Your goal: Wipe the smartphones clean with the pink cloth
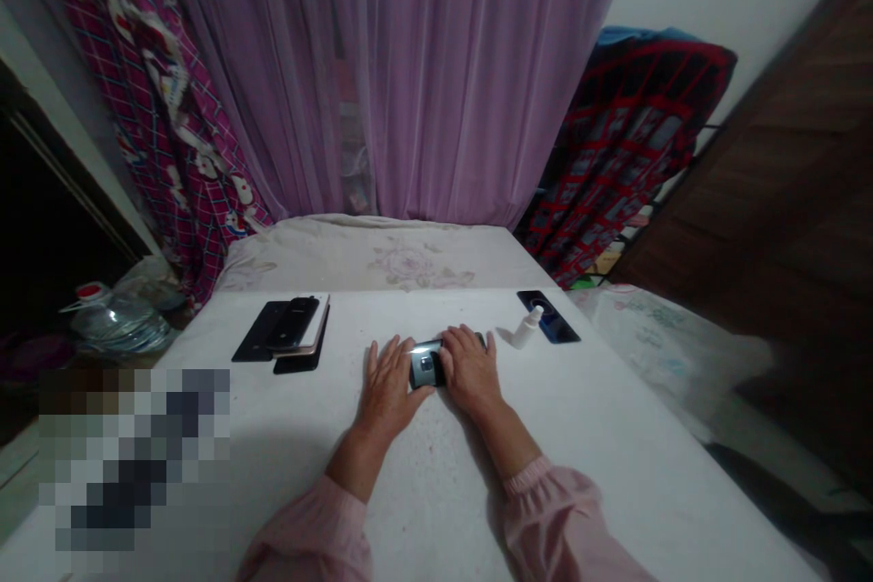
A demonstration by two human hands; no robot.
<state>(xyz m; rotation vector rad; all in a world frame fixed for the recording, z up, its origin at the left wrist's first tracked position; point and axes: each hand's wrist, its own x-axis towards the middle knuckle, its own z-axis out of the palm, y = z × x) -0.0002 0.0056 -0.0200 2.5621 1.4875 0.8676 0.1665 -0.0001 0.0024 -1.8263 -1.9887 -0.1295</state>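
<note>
A smartphone (424,367) lies crosswise on the white table, its shiny back with a square camera bump facing up. My left hand (390,382) grips its left end, thumb along the near edge and the other fingers at the far side. Over the right part of the phone rests my right hand (470,371), fingers bent and pressed down. Beneath these fingers a dark patch shows; whether it is a cloth or the phone's own surface I cannot tell. The phone's right end is mostly covered.
A small white spray bottle (527,328) stands right of my hands, by a dark blue phone (563,327). Several stacked phones (300,325) lie to the left. Beyond the table's left edge is a large water bottle (113,320). Purple curtains (450,73) hang behind.
</note>
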